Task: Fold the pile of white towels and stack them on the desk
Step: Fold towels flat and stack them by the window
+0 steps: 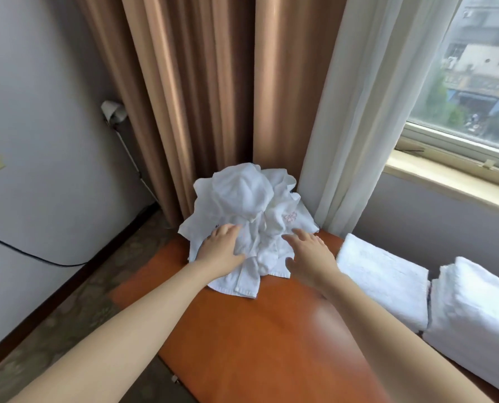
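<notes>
No real grip yet. Resting flat on top with the left hand (222,247), fingers spread and straight, nothing pinched. Reaching in with the right hand (310,255) at the near right edge, fingers straight and relaxed, holding nothing; can't tell whether touching cloth or just above it. Under both: crumpled heap of thin white cotton towels (251,205), mounded high, several pieces tangled together, hems and corners poking out all round, with a small pink embroidered mark (290,217) on one piece. Sits at the far end of the glossy orange-brown wooden desk (257,330), hard against the brown pleated curtains (199,82) and the sheer white curtain (358,112). Just right of the heap: a stack of folded thick white terry towels (385,282), then a second folded white towel stack (475,315) touching it; can't tell whether on the desk itself or on a surface alongside. Reads as partly done at best: two neat stacks standing, but a sizeable heap unfolded, no single towel pulled free or laid out flat. Probably picking the next piece.
</notes>
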A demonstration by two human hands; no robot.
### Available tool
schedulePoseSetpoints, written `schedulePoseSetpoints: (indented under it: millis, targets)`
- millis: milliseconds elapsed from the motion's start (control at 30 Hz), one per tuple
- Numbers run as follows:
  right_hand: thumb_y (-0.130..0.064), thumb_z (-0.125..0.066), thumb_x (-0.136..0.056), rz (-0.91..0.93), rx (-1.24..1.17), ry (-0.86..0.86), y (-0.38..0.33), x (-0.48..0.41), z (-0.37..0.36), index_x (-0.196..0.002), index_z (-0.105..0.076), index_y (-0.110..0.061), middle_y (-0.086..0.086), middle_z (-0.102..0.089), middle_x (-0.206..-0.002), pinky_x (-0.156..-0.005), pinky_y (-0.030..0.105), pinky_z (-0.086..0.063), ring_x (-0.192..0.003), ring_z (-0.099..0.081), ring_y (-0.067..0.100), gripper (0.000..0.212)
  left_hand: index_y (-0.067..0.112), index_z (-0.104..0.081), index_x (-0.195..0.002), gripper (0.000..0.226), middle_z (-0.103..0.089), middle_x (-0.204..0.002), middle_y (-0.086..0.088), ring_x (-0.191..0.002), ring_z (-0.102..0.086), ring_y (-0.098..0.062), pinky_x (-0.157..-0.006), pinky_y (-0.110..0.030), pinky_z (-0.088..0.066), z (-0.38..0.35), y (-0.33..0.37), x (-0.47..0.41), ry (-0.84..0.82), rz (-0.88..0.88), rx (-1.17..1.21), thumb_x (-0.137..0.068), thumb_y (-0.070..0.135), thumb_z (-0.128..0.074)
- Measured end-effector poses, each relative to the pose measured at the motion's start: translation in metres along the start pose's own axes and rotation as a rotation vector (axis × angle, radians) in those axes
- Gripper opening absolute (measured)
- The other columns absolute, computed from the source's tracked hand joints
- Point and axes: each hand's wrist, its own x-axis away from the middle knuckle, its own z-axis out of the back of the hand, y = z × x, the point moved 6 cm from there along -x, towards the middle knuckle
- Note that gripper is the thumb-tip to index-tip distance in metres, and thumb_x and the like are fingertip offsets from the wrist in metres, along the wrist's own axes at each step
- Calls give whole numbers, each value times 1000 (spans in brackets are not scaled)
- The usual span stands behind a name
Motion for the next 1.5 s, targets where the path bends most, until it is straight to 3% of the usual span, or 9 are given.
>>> schedulePoseSetpoints:
  millis: [567,700,800,933,1000,1100,1200,1300,1500]
  targets:
    - [-40,-57,-95,-174,-262,130,-25,-146,27,-156,-21,-22,2,-34,-156,-95,38,-41,-139,-36,24,72,22,-8,-157,85,-3,-165,-2,-144,-30,-27,-108,-38,-40,58,-32,-145,78,-75,61,-92,41,-59]
    - [-42,-66,-90,-264,-521,115,-25,-166,12,-159,-7,-19,8,-36,-156,-96,30,-35,-140,-37,24,94,24,-5,-158,83,-48,-144,-6,-114,-58,-24,-83,-35,-53,53,-36,-157,57,-60,89,-93,40,-55]
    - [-38,-76,-84,-305,-850,48,-31,-175,-1,-159,1,-19,2,-24,-163,-100,22,-28,-148,-27,20,109,25,-12,-158,77,-60,-130,1,-108,-62,-19,-86,-38,-55,51,-39,-156,57,-79,217,-94,40,-54]
    - [-13,-73,-83,-293,-900,30,-35,-172,-6,-157,-23,-19,5,-43,-150,-95,21,-37,-140,-40,18,90,34,-10,-157,69,-65,-81,10,-78,-65,-17,-72,-39,-57,42,-41,-145,-3,-83,331,-98,26,-45]
    - [-2,-60,-83,-269,-828,33,-36,-162,-5,-146,-48,-17,6,-62,-109,-73,17,-43,-101,-60,14,66,41,-8,-155,66,-63,-74,8,-75,-65,-18,-71,-38,-58,35,-43,-136,-30,-76,336,-100,24,-39]
    - [0,-52,-82,-259,-768,-10,-35,-140,-8,-127,-66,-18,-11,-50,-73,-54,15,-34,-65,-46,0,50,41,-26,-152,52,-68,-86,11,-83,-65,-13,-81,-38,-56,22,-42,-122,-77,-95,337,-103,26,-35]
    - [-2,-50,-81,-246,-652,-99,-36,-114,-17,-110,-70,-25,-9,-57,-69,-52,17,-36,-62,-52,7,42,44,-35,-147,51,-65,-94,9,-78,-59,-9,-63,-25,-46,10,-37,-103,-102,-139,231,-100,24,-39]
    - [-3,-50,-82,-250,-633,-186,-34,-82,-29,-103,-72,-25,-2,-59,-71,-59,23,-41,-67,-55,16,38,44,-39,-145,55,-50,-118,6,-101,-53,-12,-80,-27,-46,-8,-27,-79,-172,-238,97,-96,22,-49]
    - [-3,-50,-85,-265,-496,-286,-9,-9,-58,-98,-74,-26,-7,-62,-83,-64,24,-45,-74,-56,12,36,26,-64,-115,27,-40,-119,4,-121,-40,-18,-99,-31,-32,-60,2,-21,-194,-388,-28,-90,36,-62]
